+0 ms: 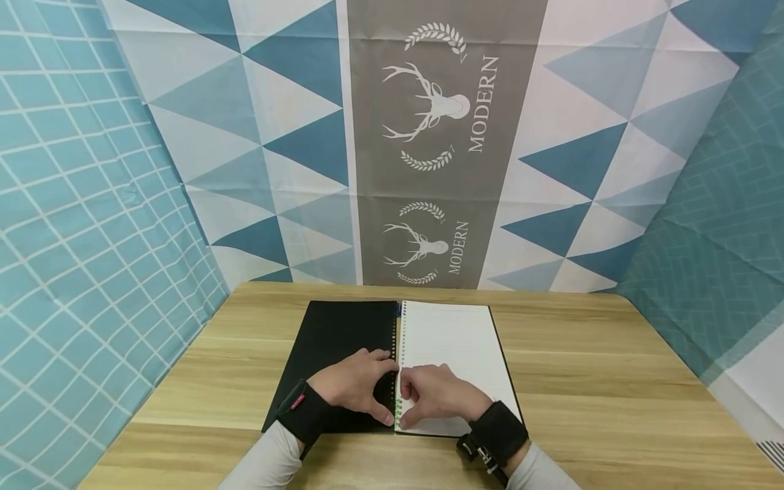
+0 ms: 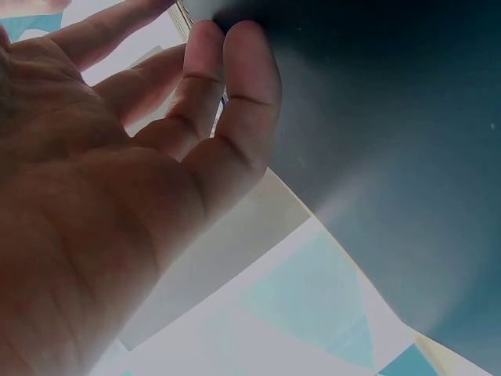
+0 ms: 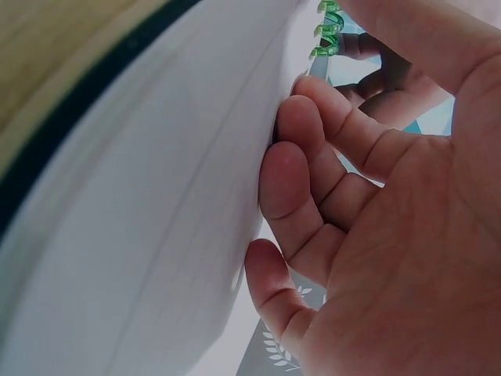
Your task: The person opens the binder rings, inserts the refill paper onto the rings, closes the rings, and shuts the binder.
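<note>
A loose-leaf notebook lies spread flat, its black cover [image 1: 349, 327] on the left and its white lined pages [image 1: 450, 333] on the right. Green binding rings [image 1: 398, 408] show at the near end of the spine and dark blue rings [image 1: 399, 310] at the far end. My left hand [image 1: 357, 382] rests over the cover, fingertips at the spine and thumb beside the green rings. On the pages, my right hand [image 1: 441, 395] has bent fingers, with its thumb beside the same rings. Its fingertips [image 3: 283, 168] touch the paper in the right wrist view. Exact thumb contact is unclear.
The notebook lies on a wooden table [image 1: 576, 381]. Behind it hangs a patterned cloth [image 1: 306, 122] with triangles and deer heads. Blue checked cloth [image 1: 73, 204] borders the left side, and teal cloth [image 1: 723, 238] the right. Each wrist wears a black band [image 1: 499, 432].
</note>
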A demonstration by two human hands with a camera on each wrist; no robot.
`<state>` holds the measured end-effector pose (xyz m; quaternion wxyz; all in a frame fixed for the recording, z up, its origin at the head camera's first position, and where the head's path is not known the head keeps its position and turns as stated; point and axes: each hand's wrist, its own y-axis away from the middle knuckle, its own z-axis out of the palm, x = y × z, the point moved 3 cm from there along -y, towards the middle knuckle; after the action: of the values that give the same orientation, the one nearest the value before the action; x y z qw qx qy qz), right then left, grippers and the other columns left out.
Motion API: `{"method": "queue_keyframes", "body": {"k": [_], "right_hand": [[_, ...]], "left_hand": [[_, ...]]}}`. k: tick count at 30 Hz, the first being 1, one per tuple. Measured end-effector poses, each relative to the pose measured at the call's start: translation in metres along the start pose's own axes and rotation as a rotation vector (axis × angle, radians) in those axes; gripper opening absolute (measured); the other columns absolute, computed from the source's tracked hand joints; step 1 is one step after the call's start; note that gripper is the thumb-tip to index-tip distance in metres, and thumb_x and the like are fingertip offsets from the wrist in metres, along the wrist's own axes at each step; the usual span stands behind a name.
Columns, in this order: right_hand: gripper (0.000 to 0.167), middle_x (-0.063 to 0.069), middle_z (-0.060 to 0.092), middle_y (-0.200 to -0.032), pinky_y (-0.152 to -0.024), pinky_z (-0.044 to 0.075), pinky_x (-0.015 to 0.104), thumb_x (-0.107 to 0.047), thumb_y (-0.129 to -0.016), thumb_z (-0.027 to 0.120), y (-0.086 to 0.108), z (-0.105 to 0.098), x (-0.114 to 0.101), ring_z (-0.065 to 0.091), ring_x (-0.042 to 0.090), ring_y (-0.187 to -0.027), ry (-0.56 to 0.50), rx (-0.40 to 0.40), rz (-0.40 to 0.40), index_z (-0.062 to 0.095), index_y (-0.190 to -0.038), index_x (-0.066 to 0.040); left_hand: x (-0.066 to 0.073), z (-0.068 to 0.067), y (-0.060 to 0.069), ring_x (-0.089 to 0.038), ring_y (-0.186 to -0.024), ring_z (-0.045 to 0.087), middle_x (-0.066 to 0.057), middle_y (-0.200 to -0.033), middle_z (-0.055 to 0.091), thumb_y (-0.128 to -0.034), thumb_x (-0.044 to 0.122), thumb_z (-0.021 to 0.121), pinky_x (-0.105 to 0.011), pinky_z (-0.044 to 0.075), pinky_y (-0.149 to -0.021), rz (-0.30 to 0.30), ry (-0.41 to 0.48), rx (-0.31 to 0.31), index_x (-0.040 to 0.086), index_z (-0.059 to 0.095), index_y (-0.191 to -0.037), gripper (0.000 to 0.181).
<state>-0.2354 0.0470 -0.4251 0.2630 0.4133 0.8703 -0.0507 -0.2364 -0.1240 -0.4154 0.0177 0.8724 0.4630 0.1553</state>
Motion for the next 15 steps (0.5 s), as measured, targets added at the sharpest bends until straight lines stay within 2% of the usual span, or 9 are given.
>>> {"method": "queue_keyframes", "body": {"k": [6, 15], "right_hand": [[0.036, -0.012, 0.052, -0.069, -0.076, 0.032, 0.039, -0.034, -0.071, 0.092, 0.0, 0.0002, 0.0006, 0.047, 0.004, -0.063, -0.008, 0.003, 0.0, 0.06, -0.082, -0.02], [0.036, -0.013, 0.052, -0.068, -0.075, 0.032, 0.036, -0.034, -0.071, 0.091, -0.0003, -0.0001, -0.0001, 0.047, 0.004, -0.063, -0.007, 0.0, 0.005, 0.06, -0.082, -0.02]], "left_hand": [[-0.0013, 0.0002, -0.0013, -0.027, -0.131, 0.051, -0.006, -0.152, 0.051, -0.0721, 0.061, 0.085, -0.049, 0.05, -0.106, -0.005, -0.027, -0.002, 0.022, 0.056, -0.143, 0.086], [0.0005, -0.0014, -0.0006, -0.029, -0.13, 0.052, -0.007, -0.151, 0.052, -0.0721, 0.06, 0.086, -0.05, 0.05, -0.105, 0.005, -0.02, 0.0, 0.021, 0.057, -0.142, 0.085]]}}
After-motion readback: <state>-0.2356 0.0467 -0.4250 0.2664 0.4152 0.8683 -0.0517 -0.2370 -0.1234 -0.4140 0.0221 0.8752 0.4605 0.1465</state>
